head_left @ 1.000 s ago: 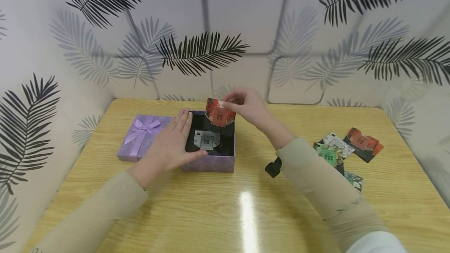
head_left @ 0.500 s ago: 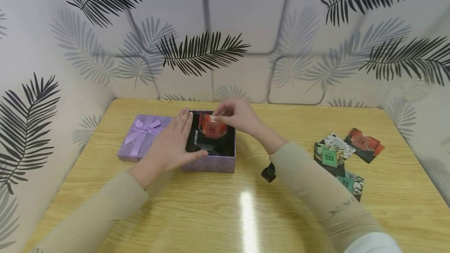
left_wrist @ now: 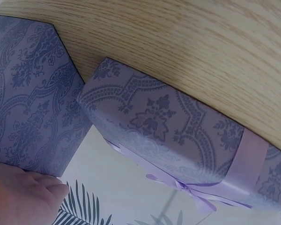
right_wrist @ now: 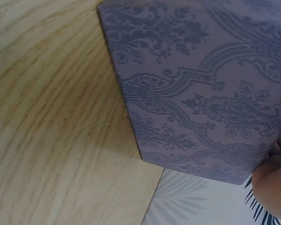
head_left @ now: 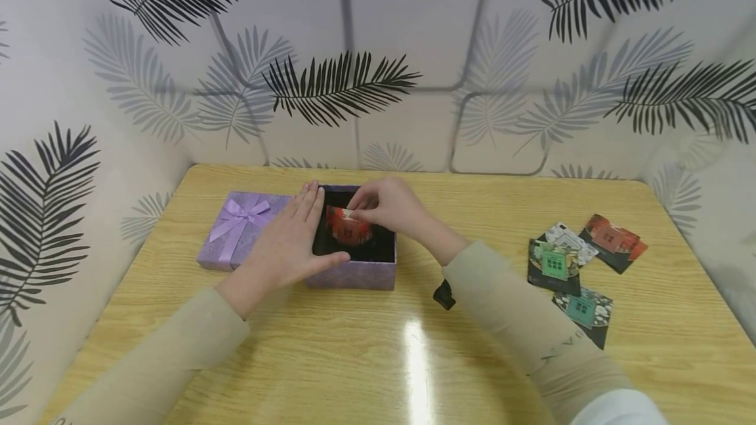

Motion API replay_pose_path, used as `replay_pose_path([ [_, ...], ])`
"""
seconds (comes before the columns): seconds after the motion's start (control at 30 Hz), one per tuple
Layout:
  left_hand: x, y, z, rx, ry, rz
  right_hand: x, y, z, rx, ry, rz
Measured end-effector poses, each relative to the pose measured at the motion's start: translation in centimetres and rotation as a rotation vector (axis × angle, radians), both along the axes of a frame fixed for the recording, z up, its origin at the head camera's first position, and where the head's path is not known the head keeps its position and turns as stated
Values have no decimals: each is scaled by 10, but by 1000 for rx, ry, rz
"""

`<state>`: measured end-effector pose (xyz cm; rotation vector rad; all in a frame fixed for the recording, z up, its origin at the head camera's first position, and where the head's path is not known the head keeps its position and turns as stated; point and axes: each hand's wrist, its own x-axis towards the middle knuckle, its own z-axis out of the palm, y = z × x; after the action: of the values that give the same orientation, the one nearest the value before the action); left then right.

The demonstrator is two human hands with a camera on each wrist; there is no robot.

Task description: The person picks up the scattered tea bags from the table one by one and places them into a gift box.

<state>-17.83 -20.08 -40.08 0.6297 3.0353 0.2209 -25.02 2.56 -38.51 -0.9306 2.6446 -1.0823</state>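
Note:
My right hand point(head_left: 392, 212) reaches over the right rim of an open purple patterned box point(head_left: 354, 277). Its thumb and fingers pinch the top edge of a flat red-and-black packet point(head_left: 348, 231), which is inside the box's dark interior. My left hand point(head_left: 283, 248) rests along the box's left rim, fingers straight and thumb over the front edge. Beside the box on the left sits its purple lid point(head_left: 212, 249) with a ribbon bow. In the left wrist view the fingers lie at the edge of the box point(left_wrist: 28, 103). The right wrist view shows the box's side point(right_wrist: 196, 93), with the held packet hidden.
On the right of the wooden table point(head_left: 331, 359) lie loose packets: a green one point(head_left: 554, 266), a teal one point(head_left: 581, 310), a grey-white one point(head_left: 569, 241) and red ones point(head_left: 611, 241). A small black object point(head_left: 444, 295) sits by my right sleeve. A leaf-patterned wall covering stands behind.
My right hand has moved down and left, lowering the red packet from above the box into it. A grey-white packet seen inside earlier is now hidden. My left hand has stayed put.

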Motion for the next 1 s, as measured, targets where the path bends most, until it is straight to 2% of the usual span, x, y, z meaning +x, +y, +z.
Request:
replay_pose_path([
  [0.13,0,0,0,8,10,-3,3,-3,-1,62,31,-9],
  [0.33,0,0,0,4,12,-8,7,-5,-3,145,131,-5],
  [0.47,0,0,0,8,12,-11,8,-5,-5,166,161,-3],
  [0.73,0,0,-1,3,22,-13,6,-1,-4,81,95,-6],
  [1.0,1,1,0,11,16,0,7,18,4,-106,28,-27],
])
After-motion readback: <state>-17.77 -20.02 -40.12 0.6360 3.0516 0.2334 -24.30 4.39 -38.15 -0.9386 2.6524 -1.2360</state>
